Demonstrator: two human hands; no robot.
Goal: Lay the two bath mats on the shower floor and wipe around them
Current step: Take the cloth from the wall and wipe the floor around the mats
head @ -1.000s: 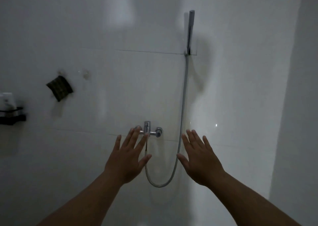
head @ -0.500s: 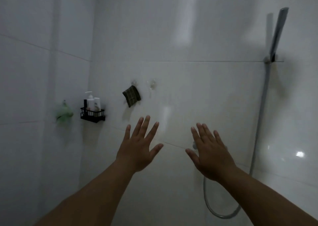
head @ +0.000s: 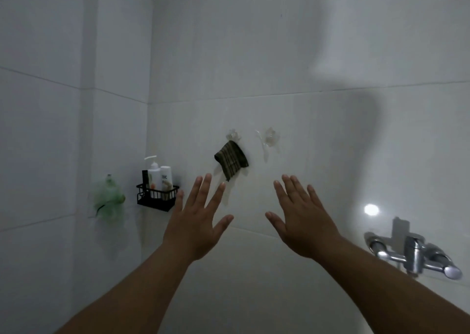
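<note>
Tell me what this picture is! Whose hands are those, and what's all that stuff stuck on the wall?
Those hands belong to a person who wears a camera on the head, so you see what that person sees. The left hand and the right hand are both held up with the fingers spread, and they hold nothing.

The person is looking at white shower walls. On the wall hangs a small dark striped cloth from a clear hook. Beside it is another clear hook with nothing on it. Further left a black wire basket holds bottles, and a green bath puff hangs on the side wall. At the lower right is the shiny metal tap.

The floor and the bath mats are not in the picture.
</note>
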